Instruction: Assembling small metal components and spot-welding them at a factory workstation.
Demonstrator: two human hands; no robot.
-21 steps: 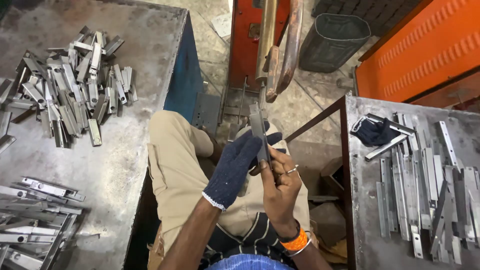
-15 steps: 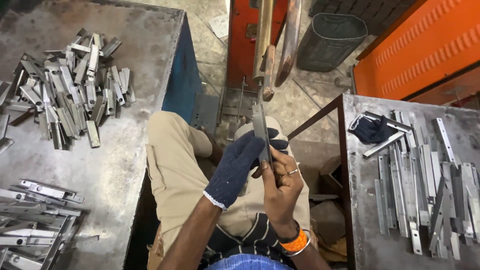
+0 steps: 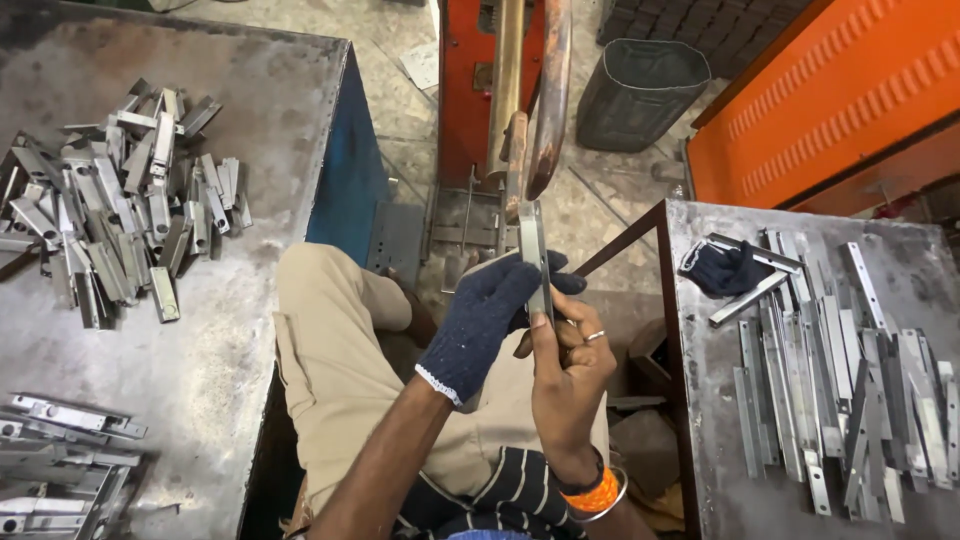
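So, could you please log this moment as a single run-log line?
left hand: gloved, holds strip | right hand: bare, holds strip | strip: upright, at machine | strips: right table

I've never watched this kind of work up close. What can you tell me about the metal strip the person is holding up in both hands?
The metal strip is a narrow, flat, grey piece with a dull steel look, seen nearly edge-on and standing roughly upright. The left hand, in a dark blue knit glove, wraps around it from the left, while the bare right hand, wearing a ring, pinches its lower part with thumb and fingers. Its top end reaches up beside the brass-coloured machine arms; whether it touches them cannot be told. It is held above the person's lap.
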